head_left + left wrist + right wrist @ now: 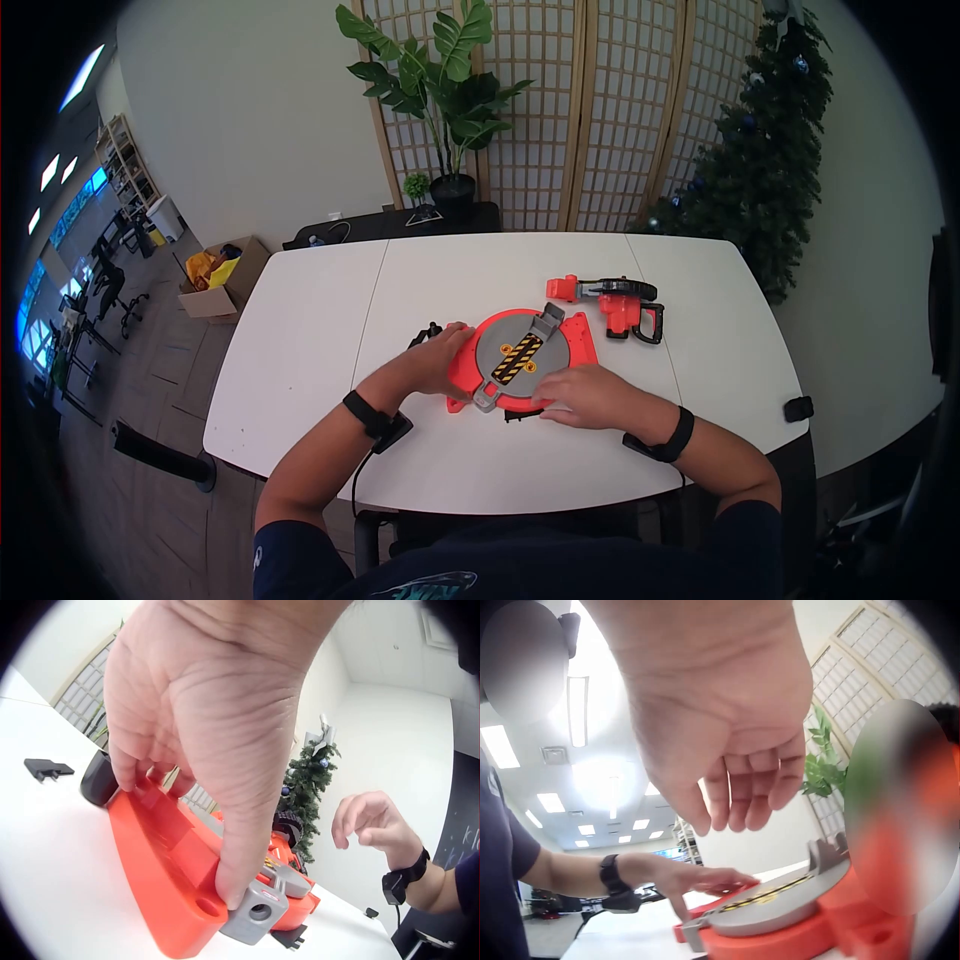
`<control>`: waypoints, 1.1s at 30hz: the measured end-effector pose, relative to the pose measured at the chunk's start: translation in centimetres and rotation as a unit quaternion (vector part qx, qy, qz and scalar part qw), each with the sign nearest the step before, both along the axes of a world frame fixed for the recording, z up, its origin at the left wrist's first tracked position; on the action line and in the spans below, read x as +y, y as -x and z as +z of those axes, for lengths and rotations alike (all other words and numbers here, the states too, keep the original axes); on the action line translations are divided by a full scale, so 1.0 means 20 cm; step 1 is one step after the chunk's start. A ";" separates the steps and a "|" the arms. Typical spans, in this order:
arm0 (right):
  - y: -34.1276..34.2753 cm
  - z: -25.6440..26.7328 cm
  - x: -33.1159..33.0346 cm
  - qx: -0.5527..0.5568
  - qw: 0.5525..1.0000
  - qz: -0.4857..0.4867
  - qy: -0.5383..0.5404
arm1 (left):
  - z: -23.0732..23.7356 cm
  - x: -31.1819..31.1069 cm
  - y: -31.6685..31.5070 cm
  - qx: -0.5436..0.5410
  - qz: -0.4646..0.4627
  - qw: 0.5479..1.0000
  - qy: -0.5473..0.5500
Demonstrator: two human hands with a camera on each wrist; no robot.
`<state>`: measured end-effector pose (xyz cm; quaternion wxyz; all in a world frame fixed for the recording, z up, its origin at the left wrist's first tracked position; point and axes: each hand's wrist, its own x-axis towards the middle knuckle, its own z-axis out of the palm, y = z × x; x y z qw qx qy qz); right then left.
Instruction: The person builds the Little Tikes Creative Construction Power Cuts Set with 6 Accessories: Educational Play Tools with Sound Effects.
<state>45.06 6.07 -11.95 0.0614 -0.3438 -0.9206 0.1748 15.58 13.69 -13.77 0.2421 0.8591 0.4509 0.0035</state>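
Note:
A red toy saw base (582, 345) lies on the white table in front of me. On it sits a round grey turntable (497, 335) with a yellow-and-black striped sticker (517, 358). My left hand (437, 362) grips the base's left side, its thumb (241, 862) on the near end beside a grey block (256, 909) and its fingers reaching over the far end. Above the near right edge hovers my right hand (588, 396). In the right wrist view its fingers (739, 796) are loosely curled with nothing in them.
Behind the base to the right lies a red and black toy saw head (620, 312). One small black piece (49, 769) is on the table past the base's far end. A black object (798, 408) lies at the table's right edge. Beyond the table stand a potted plant (453, 190) and a folding screen (540, 120).

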 end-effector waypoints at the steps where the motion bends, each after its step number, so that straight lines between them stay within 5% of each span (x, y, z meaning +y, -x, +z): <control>1: 0.01 -0.05 0.00 0.000 1.000 0.000 0.000 | 0.00 0.00 0.00 -0.003 0.000 1.000 0.001; 15: 0.11 -0.25 -0.07 -0.140 0.973 0.070 -0.169 | -0.01 0.01 -0.01 0.017 -0.002 1.000 -0.020; 24: 0.14 -0.29 -0.06 -0.031 0.980 0.111 -0.160 | -0.03 0.02 0.00 0.012 0.005 1.000 -0.024; 33: 0.16 -0.30 -0.09 -0.045 0.993 0.068 -0.089 | -0.01 0.01 0.00 0.004 0.008 1.000 -0.003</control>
